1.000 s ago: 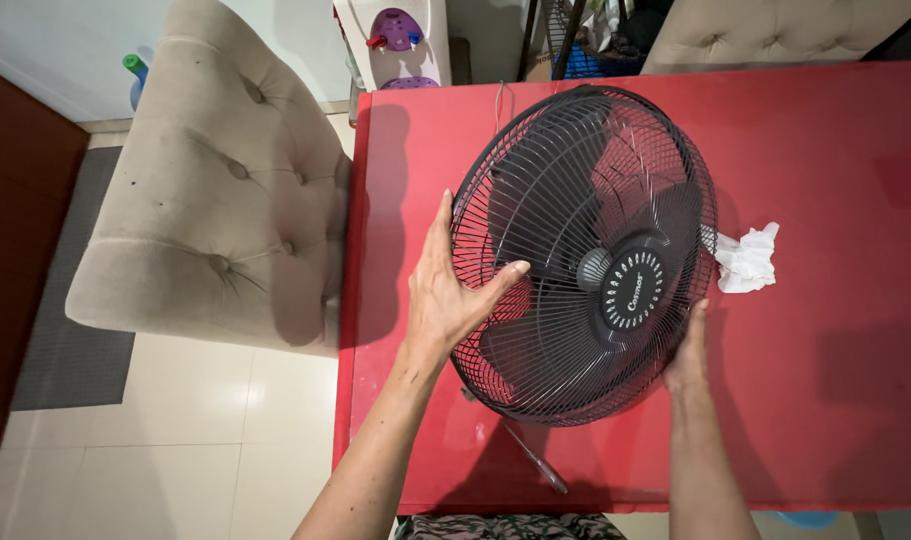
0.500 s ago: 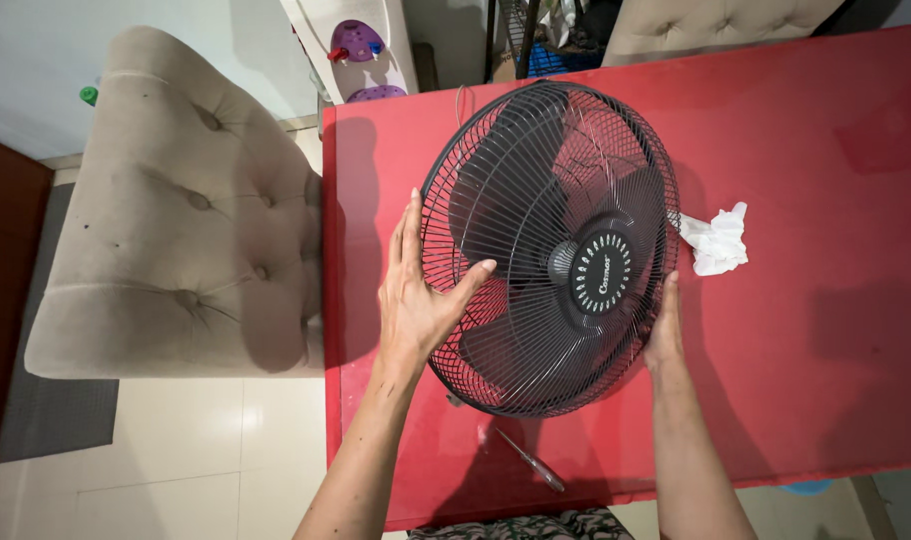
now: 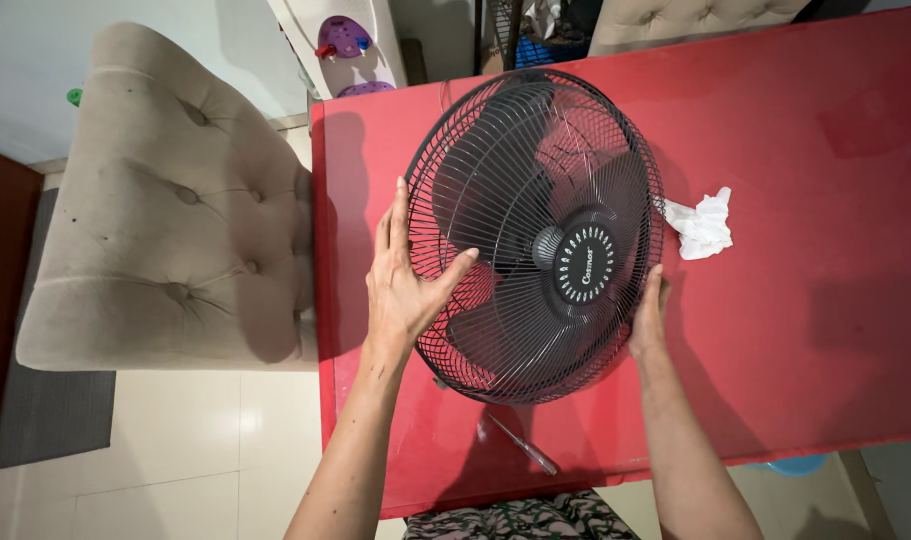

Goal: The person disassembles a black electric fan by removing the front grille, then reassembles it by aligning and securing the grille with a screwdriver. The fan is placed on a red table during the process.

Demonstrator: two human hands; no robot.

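While the black fan guard (image 3: 536,235) stood tilted on the red table (image 3: 826,330) | my left hand (image 3: 406,285) lay flat, fingers spread | right hand (image 3: 648,318) cupped its rim | step: steadying guard | next: a firm two-sided hold.

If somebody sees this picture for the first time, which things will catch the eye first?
First comes the round black wire-grille fan, lying on the bright red table in the middle of the view. The left hand rests on its left rim and the right hand holds its lower right edge. After that, the beige tufted chair at the left and the crumpled white tissue right of the fan.
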